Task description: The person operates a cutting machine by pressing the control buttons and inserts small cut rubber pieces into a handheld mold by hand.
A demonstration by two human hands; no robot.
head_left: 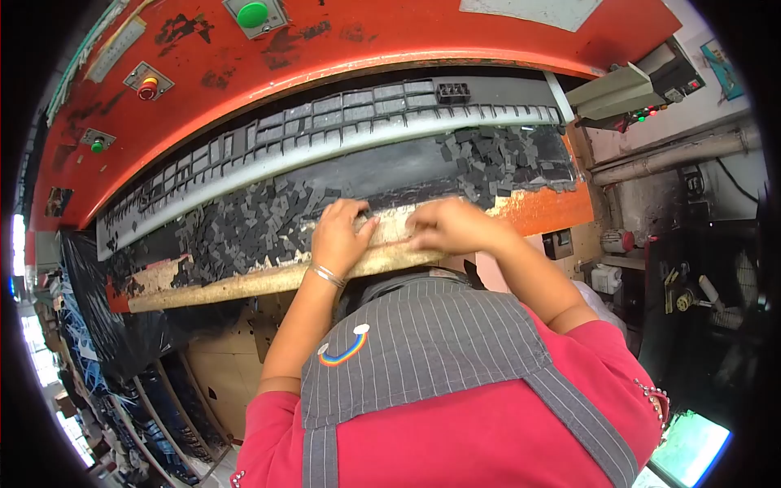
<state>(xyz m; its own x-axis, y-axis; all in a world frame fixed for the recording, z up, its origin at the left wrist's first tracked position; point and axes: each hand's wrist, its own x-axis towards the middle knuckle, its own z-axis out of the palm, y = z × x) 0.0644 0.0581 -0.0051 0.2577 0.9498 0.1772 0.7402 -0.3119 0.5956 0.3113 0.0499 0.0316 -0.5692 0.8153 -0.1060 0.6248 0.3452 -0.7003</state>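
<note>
My left hand (340, 234) rests at the front of the machine bed, by the worn pale wooden edge (236, 289). Its thumb stands apart from its bent fingers, and nothing shows between them. To its right, my right hand (451, 226) hovers over or touches the same edge with curled fingers, slightly blurred; whatever they may hold is hidden. Small flat dark grey pieces (236, 224) lie heaped on the black bed left of my hands. A second heap of such pieces (488, 154) lies farther back at the right.
Behind the bed runs a white bar (325, 145), with a black gridded frame (325, 110) beyond it. The orange machine body (342, 49) carries a green button (252, 14) and a red knob (147, 88). A black plastic bag (98, 301) hangs at the left.
</note>
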